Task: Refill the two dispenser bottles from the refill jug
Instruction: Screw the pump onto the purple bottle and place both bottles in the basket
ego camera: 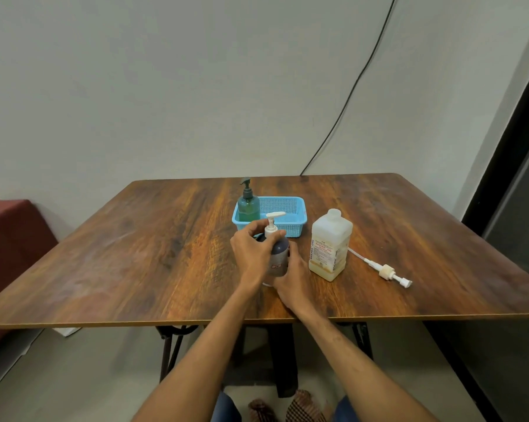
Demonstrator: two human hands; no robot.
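**Both hands on grey bottle, pump not yet off**

Right hand (293, 280), nearest: fingers curled round the lower body of the grey dispenser bottle (279, 257), bracing it on the bench (135, 254).

Left hand (251, 249), just above and to the left: fingers wrapped over the bottle's shoulder, at the base of the white pump (271, 223).

The bottle stands upright between the two hands, long axis vertical, near the front-centre of the bench. The pump spout points right, toward the refill jug (330, 248).

Judgement: the step in hand is unscrewing the pump. The collar lies directly under the left fingers, so the left hand is placed to twist about the vertical axis while the right hand holds the body against turning.

The jug stands upright just right of the right hand, neck open, not touching the bottle. A loose pump (386, 271) lies flat further right, tube end toward the jug.

Behind is the blue basket (290, 229). The green dispenser bottle (248, 205) stands upright in its left end, pump on.
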